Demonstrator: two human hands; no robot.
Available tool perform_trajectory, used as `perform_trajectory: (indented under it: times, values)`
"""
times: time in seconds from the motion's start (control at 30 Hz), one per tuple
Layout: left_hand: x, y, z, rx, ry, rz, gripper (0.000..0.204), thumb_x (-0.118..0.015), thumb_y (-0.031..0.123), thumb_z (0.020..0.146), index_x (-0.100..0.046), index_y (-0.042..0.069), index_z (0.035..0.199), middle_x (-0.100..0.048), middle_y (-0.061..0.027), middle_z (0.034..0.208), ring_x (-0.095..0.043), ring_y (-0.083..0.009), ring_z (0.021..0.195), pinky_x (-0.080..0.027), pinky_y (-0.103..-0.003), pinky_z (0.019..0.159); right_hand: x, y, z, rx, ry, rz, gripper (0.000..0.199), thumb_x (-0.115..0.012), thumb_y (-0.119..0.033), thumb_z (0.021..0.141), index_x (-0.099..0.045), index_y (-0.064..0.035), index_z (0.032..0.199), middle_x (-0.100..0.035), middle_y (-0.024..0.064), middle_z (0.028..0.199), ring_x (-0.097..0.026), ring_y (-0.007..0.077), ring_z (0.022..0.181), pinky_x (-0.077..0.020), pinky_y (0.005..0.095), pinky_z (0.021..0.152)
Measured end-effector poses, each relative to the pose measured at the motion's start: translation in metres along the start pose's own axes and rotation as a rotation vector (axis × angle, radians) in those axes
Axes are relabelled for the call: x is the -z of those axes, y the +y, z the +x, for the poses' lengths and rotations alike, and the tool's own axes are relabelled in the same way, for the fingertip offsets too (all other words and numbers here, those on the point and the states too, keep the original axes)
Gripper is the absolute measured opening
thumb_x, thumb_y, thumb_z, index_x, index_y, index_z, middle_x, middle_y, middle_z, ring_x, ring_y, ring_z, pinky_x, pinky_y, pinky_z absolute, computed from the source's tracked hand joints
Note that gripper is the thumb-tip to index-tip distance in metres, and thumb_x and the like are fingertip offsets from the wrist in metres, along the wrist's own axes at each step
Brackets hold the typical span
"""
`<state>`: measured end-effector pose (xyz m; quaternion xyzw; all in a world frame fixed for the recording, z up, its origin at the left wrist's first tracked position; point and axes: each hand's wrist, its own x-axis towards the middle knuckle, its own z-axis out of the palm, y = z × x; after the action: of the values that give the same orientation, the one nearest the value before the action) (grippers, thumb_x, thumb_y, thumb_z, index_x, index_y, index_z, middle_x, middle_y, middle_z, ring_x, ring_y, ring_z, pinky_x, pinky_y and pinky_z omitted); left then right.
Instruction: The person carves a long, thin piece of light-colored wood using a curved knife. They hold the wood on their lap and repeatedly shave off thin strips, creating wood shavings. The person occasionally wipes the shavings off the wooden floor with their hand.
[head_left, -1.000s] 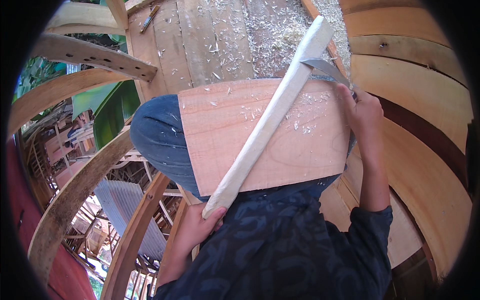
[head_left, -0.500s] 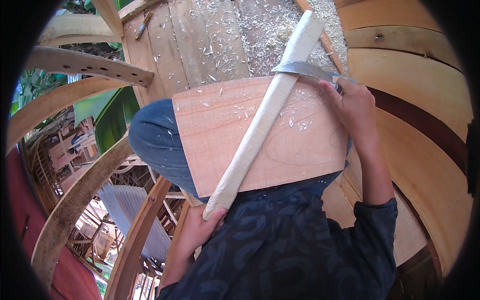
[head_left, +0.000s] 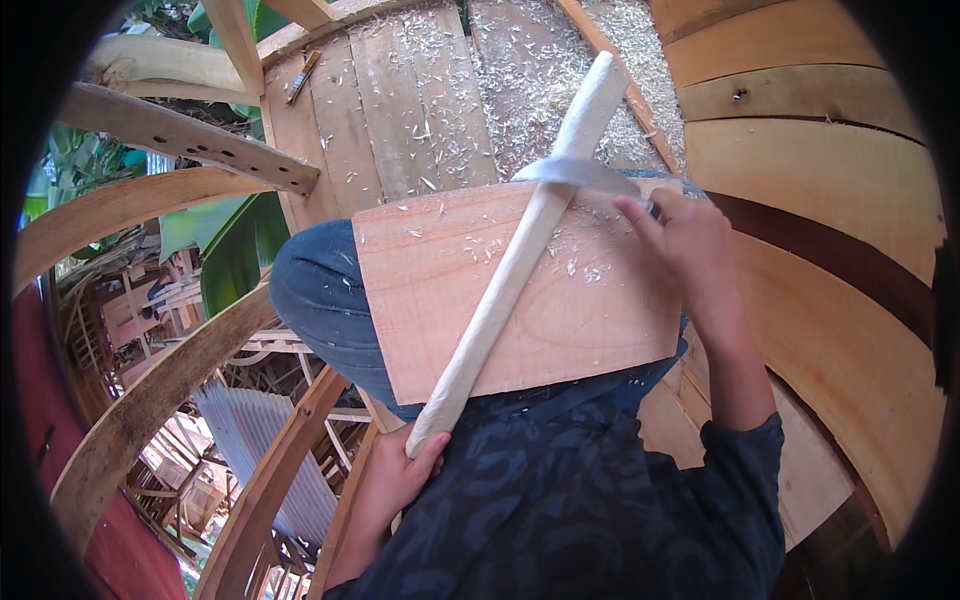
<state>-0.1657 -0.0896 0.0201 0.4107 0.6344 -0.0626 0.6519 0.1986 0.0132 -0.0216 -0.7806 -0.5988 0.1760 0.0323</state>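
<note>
A long pale stick of whittled wood [head_left: 505,280] lies slantwise over a flat wooden board [head_left: 610,325] resting across my lap. My left hand [head_left: 398,470] is closed around its near end, close to my body. In my closed right hand [head_left: 690,235] is a curved knife [head_left: 572,172]. Its blade lies across the stick toward the far end, the tip reaching past the stick's left side. The handle is mostly hidden by my fingers, and both the blade and that hand are slightly blurred.
Wood shavings [head_left: 520,110] cover the plank floor ahead, with a narrow wooden strip [head_left: 630,90] among them. A small narrow tool [head_left: 303,77] lies far left. Curved planks [head_left: 810,180] rise on the right; open ribs [head_left: 170,375] stand on the left, with corrugated sheet [head_left: 265,440] beyond.
My right hand and the knife have shifted left and nearer, so more of the blade extends past the stick. My left hand keeps its hold. The whole view has shifted slightly.
</note>
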Motion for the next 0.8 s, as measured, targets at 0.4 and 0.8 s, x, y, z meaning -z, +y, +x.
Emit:
perform_trajectory:
  times: [0.4,0.8]
  values:
    - [-0.004,0.007,-0.004,0.001,0.022,0.003,0.032,-0.064,0.026,0.094,-0.064,-0.005,0.090,-0.061,-0.0041,0.063,-0.058,-0.0106,0.056,-0.046,-0.028,0.054,-0.015,0.019,0.043,-0.104,0.158,0.060,0.072,-0.052,-0.068,0.087,-0.068,0.0004,0.069,-0.062,0.0192,0.062,-0.065,0.0348,0.062,-0.0519,0.0432,0.059]
    - [-0.004,0.003,-0.004,0.071,-0.002,-0.026,0.029,-0.062,0.025,0.094,-0.063,-0.002,0.083,-0.062,-0.0038,0.065,-0.059,-0.0110,0.057,-0.046,-0.027,0.055,-0.013,-0.008,0.012,0.183,-0.016,0.070,0.069,-0.049,-0.066,0.089,-0.068,-0.0023,0.070,-0.064,0.0185,0.066,-0.064,0.0353,0.064,-0.0498,0.0448,0.061]
